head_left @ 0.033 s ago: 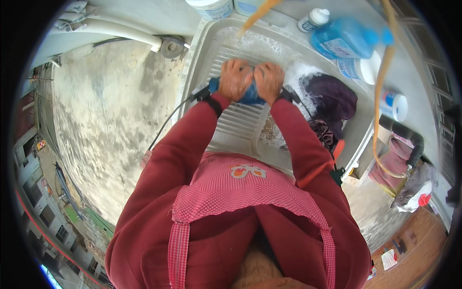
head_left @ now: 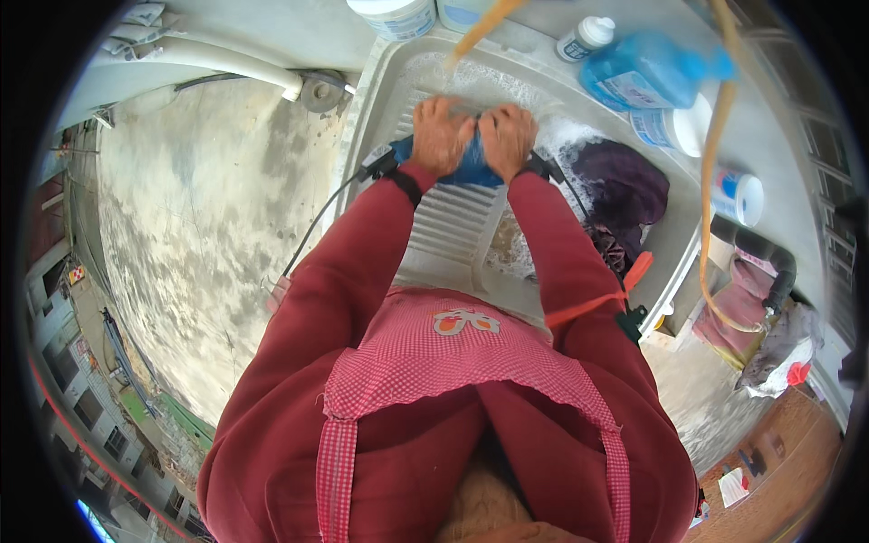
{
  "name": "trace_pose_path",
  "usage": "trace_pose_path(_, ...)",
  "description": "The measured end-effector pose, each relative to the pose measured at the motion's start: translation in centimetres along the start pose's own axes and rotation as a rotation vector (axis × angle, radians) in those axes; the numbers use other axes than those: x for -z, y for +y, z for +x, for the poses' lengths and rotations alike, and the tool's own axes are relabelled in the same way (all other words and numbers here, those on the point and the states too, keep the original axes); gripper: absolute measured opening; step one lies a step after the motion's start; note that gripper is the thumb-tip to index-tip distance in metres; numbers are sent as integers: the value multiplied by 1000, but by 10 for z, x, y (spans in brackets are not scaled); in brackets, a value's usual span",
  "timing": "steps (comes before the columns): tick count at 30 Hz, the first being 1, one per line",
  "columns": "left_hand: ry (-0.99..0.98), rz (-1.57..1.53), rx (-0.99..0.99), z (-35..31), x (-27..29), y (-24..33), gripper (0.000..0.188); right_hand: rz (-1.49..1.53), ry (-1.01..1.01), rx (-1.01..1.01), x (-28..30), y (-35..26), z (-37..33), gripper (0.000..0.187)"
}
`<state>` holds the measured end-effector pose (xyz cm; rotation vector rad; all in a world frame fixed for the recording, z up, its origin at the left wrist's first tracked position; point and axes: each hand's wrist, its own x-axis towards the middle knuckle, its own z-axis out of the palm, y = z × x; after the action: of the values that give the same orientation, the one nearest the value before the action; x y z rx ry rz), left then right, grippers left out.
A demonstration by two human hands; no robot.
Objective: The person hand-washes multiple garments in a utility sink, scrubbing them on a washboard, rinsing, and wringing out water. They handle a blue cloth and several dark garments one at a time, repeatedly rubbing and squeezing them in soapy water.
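My left hand (head_left: 440, 138) and my right hand (head_left: 506, 138) are side by side over the ribbed washboard (head_left: 448, 231) of a pale laundry sink (head_left: 362, 136). Both are closed on a wet blue cloth (head_left: 471, 170), which lies bunched across the ribs under my palms. Its far part is hidden by my fingers. To the right of my right hand, a dark purple cloth (head_left: 625, 181) rests in the basin among white suds (head_left: 579, 140). Foamy water also covers the far end of the sink.
Along the sink's far right edge stand a small white bottle (head_left: 587, 38), a big blue detergent bottle (head_left: 638, 74) and white tubs (head_left: 692, 127). Another tub (head_left: 394, 16) is at the back. A yellowish hose (head_left: 711, 208) hangs on the right. An orange-red strap (head_left: 602, 306) crosses my right sleeve.
Both hands have shifted slightly away from me along the ribs and look less blurred. More of the blue cloth shows beneath them.
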<state>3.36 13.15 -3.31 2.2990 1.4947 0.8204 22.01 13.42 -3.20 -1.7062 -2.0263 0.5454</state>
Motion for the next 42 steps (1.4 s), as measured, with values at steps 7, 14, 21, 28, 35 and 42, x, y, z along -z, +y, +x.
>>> trace_pose_path(7,-54,-204,236,-63,35,49,53,364,65,-21,33,-42,-75,37)
trace_pose_path(14,-74,-133,-92,-31,11,14,30,105,66,149,8,-12,-47,28)
trace_pose_path(21,26,220,295,-12,16,41,47,84,244,-155,18,-30,-23,31)
trace_pose_path(28,73,-111,304,-87,19,84,43,280,316,21,22,-55,-113,26)
trace_pose_path(35,91,-171,121,-50,10,56,22,301,244,65,13,-33,-74,16)
trace_pose_path(42,-57,-185,68,-27,8,38,18,338,114,41,12,-20,-56,11)
